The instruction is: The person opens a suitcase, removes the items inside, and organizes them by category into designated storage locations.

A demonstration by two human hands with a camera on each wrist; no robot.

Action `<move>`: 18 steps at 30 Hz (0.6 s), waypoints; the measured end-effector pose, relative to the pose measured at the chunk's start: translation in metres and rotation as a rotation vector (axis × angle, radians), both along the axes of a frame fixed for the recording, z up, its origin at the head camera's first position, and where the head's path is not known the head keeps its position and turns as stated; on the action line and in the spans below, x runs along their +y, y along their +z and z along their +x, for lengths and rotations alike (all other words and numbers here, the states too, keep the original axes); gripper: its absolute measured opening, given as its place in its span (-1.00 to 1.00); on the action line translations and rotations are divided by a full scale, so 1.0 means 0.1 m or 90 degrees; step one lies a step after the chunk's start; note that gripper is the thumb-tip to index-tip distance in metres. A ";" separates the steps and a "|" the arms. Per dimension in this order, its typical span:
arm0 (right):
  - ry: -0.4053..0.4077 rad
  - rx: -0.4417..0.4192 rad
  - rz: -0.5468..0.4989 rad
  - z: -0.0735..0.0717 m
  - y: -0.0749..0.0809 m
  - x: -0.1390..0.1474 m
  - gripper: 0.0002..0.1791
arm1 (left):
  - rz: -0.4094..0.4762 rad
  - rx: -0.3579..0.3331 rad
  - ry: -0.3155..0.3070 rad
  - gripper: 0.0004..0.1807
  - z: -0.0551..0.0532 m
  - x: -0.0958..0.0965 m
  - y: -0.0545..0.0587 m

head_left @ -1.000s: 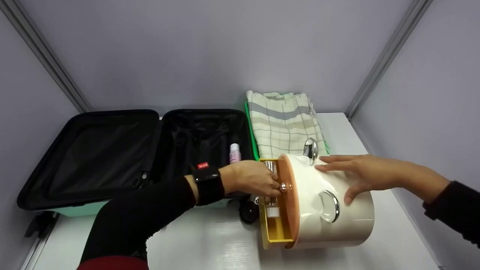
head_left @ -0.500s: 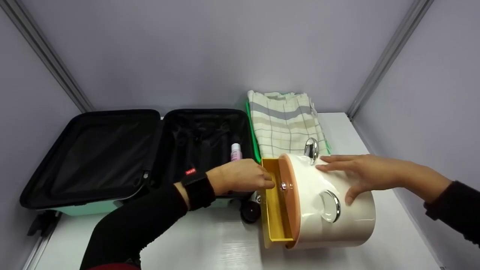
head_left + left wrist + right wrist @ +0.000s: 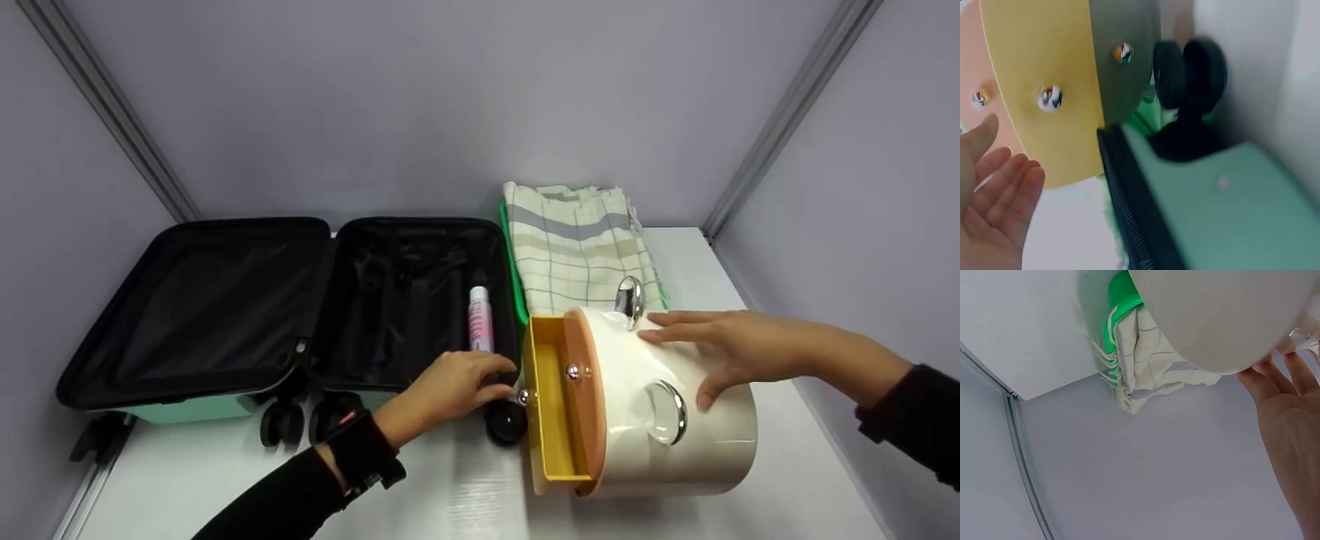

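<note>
My left hand (image 3: 454, 386) reaches across the front rim of the open suitcase (image 3: 409, 223). Its thumb and fingers are apart and hold nothing, as the left wrist view shows. They are close to the silver knob (image 3: 523, 397) of the pulled-out yellow drawer (image 3: 1067, 140). This drawer belongs to a white rounded cabinet (image 3: 675, 469) with an orange drawer (image 3: 587, 397) beside it and a grey-green one (image 3: 1126, 84) behind. My right hand (image 3: 739, 345) rests on the cabinet with spread fingers. A pink bottle (image 3: 481, 326) with a white cap lies in the suitcase; the left hand partly covers its near end.
A checked cloth (image 3: 577, 247) lies folded in a green tray (image 3: 513, 262) behind the cabinet. The suitcase's other half (image 3: 195, 300) lies opened at the left. Black wheels (image 3: 507, 424) stick out at its front. Walls stand at the back and sides.
A clear bottle with a white cap has gone from the yellow drawer and is out of sight. My left hand has moved out of the drawer, leftward and nearer. The right hand stays in place.
</note>
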State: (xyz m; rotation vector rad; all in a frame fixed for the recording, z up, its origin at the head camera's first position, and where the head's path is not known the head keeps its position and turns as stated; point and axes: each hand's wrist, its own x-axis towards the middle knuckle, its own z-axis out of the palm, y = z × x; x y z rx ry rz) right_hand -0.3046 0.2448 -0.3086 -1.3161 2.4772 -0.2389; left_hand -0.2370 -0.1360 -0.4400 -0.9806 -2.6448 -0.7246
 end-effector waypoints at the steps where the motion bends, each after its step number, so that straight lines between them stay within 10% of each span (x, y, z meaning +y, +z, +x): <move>1: -0.003 -0.003 0.000 0.00 0.01 0.00 0.05 | 0.014 -0.007 0.009 -0.67 0.02 0.01 -0.04; 10: -0.005 -0.013 0.011 0.00 0.02 0.00 0.04 | 0.116 -0.102 0.037 -0.66 0.09 0.19 -0.26; 18: -0.002 -0.026 0.008 0.00 0.02 -0.02 0.04 | 0.147 -0.060 0.077 -0.79 0.07 0.35 -0.38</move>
